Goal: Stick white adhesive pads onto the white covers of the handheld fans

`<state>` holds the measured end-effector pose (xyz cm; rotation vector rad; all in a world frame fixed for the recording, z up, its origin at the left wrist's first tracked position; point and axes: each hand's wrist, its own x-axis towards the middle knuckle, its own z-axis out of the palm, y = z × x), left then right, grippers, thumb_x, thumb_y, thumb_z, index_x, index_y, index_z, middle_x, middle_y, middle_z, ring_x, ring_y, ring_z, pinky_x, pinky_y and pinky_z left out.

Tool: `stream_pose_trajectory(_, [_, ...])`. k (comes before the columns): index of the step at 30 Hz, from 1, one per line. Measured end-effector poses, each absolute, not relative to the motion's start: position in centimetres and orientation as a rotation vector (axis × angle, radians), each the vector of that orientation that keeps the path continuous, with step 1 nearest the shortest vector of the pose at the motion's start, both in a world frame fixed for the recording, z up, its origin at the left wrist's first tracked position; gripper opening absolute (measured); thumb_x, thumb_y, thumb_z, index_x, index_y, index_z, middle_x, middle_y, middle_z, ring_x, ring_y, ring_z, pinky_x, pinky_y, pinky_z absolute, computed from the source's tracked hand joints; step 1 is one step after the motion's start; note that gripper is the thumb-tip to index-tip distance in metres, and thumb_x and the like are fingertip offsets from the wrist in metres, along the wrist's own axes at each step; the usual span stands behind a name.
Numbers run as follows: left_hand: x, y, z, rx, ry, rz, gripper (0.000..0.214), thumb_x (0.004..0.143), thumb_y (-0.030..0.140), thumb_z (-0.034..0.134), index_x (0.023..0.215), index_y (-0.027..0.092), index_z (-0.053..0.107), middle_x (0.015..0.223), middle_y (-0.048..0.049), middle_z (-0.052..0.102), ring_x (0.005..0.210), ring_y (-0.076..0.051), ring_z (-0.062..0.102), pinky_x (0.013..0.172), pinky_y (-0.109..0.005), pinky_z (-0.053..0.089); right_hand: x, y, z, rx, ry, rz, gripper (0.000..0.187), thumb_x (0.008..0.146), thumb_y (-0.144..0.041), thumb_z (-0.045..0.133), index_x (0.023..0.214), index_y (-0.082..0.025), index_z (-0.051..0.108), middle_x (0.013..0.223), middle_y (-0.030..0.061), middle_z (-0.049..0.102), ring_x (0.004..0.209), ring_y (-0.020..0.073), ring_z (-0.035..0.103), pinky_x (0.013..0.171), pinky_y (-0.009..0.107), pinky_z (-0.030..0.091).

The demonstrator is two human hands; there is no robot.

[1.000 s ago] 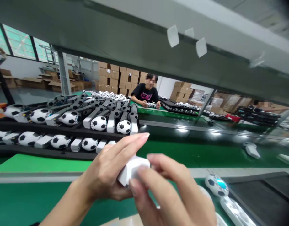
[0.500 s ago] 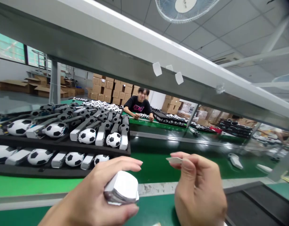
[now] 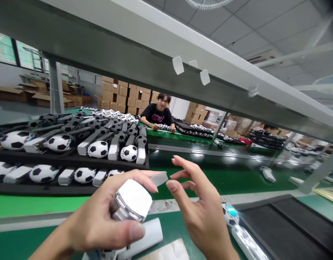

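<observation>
My left hand is wrapped around a white plastic device with a silvery edge, its rounded white end facing me. At that hand's fingertips sits a small thin translucent piece, apparently caught between two fingers. Just right of the piece, my right hand has its fingers apart and curved, with nothing in them. Below the left hand lies a white tubular part, partly hidden. A football-patterned device with a blue spot lies beyond my right wrist.
Stacked black trays of football-patterned devices stand at left. A black tray lies at right, and a pale flat sheet in front. Overhead runs a grey beam with small pieces stuck on it. A co-worker sits across the green belt.
The thin piece has passed from my right hand's pinch to my left fingertips. My right hand has opened and moved left. The held device has tilted, and the view has dipped.
</observation>
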<state>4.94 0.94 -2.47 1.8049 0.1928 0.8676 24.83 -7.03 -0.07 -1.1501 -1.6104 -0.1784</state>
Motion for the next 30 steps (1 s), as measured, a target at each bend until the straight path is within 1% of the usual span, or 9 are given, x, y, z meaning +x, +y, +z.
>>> stream_pose_trajectory(4, [4.9,0.5,-1.7,1.872,0.204,0.826,0.041,0.073,0.038,0.078,0.108,0.022,0.064,0.080,-0.0013,0.070,0.069,-0.016,0.063,0.060,-0.022,0.051,24.2,-7.0,-0.7,-1.204,-1.694,-0.321,0.014,0.095,-0.015,0.058,0.094,-0.024,0.068,0.106,0.0032,0.065,0.078,0.0120,0.068,0.064,0.022,0.054])
stream_pose_trajectory(7, [4.8,0.7,-1.7,1.948,0.272,0.871,0.043,0.072,0.045,0.079,0.106,0.022,0.066,0.113,-0.0079,0.072,0.088,-0.022,0.068,0.071,-0.027,0.056,24.0,-7.4,-0.6,-1.220,-1.607,-0.460,0.016,0.096,-0.014,0.053,0.089,-0.024,0.063,0.104,0.0035,0.070,0.085,0.0151,0.070,0.071,0.025,0.055])
stream_pose_trajectory(9, [4.7,1.1,-2.1,2.044,0.345,1.006,0.043,0.075,0.048,0.077,0.107,0.021,0.066,0.131,-0.0110,0.066,0.095,-0.025,0.070,0.079,-0.031,0.058,24.1,-8.2,0.4,-1.239,-1.426,-0.327,0.012,0.097,-0.021,0.055,0.090,-0.026,0.063,0.093,0.0010,0.076,0.078,0.0147,0.073,0.068,0.022,0.058])
stream_pose_trajectory(11, [4.9,1.6,-2.5,2.210,0.332,1.258,0.038,0.079,0.042,0.075,0.109,0.022,0.065,0.125,-0.0108,0.070,0.099,-0.025,0.072,0.082,-0.031,0.058,24.0,-9.2,1.7,-1.223,-1.264,0.103,0.015,0.095,-0.037,0.063,0.085,-0.026,0.063,0.073,-0.0015,0.076,0.058,0.0128,0.071,0.055,0.018,0.057])
stream_pose_trajectory(13, [5.2,1.8,-2.6,2.397,0.260,1.500,0.034,0.082,0.035,0.071,0.111,0.021,0.062,0.109,-0.0089,0.075,0.091,-0.022,0.074,0.076,-0.027,0.058,23.5,-9.9,2.9,-1.194,-1.133,0.659,0.032,0.083,-0.051,0.074,0.079,-0.022,0.062,0.057,-0.0030,0.069,0.043,0.0095,0.063,0.043,0.014,0.051])
stream_pose_trajectory(15, [5.7,1.7,-2.4,2.540,0.185,1.631,0.029,0.086,0.037,0.067,0.108,0.019,0.060,0.092,-0.0070,0.076,0.075,-0.019,0.074,0.063,-0.025,0.056,22.6,-10.2,3.4,-1.191,-1.026,1.072,0.044,0.068,-0.053,0.087,0.072,-0.018,0.059,0.050,-0.0041,0.064,0.036,0.0056,0.055,0.038,0.011,0.043])
stream_pose_trajectory(17, [6.1,1.5,-2.0,2.635,0.114,1.634,0.024,0.090,0.037,0.062,0.103,0.017,0.058,0.081,-0.0055,0.074,0.064,-0.016,0.071,0.056,-0.023,0.053,21.7,-10.0,3.4,-1.221,-0.972,1.272,0.045,0.061,-0.046,0.092,0.069,-0.016,0.058,0.046,-0.0052,0.061,0.032,0.0030,0.048,0.035,0.009,0.039])
stream_pose_trajectory(22, [6.3,0.9,-1.2,2.719,0.004,1.598,0.020,0.093,0.034,0.060,0.101,0.016,0.056,0.078,-0.0050,0.073,0.066,-0.017,0.071,0.063,-0.025,0.057,20.7,-9.4,2.6,-1.164,-0.978,1.333,0.034,0.069,-0.034,0.088,0.069,-0.016,0.059,0.046,-0.0071,0.058,0.033,0.0013,0.043,0.033,0.008,0.038])
stream_pose_trajectory(30, [6.2,0.9,-1.1,2.749,0.028,1.635,0.022,0.096,0.038,0.058,0.102,0.017,0.054,0.077,-0.0044,0.073,0.065,-0.017,0.071,0.066,-0.025,0.057,20.6,-9.3,2.5,-1.143,-0.924,1.325,0.032,0.068,-0.030,0.087,0.067,-0.016,0.058,0.045,-0.0068,0.059,0.032,0.0011,0.044,0.032,0.007,0.037])
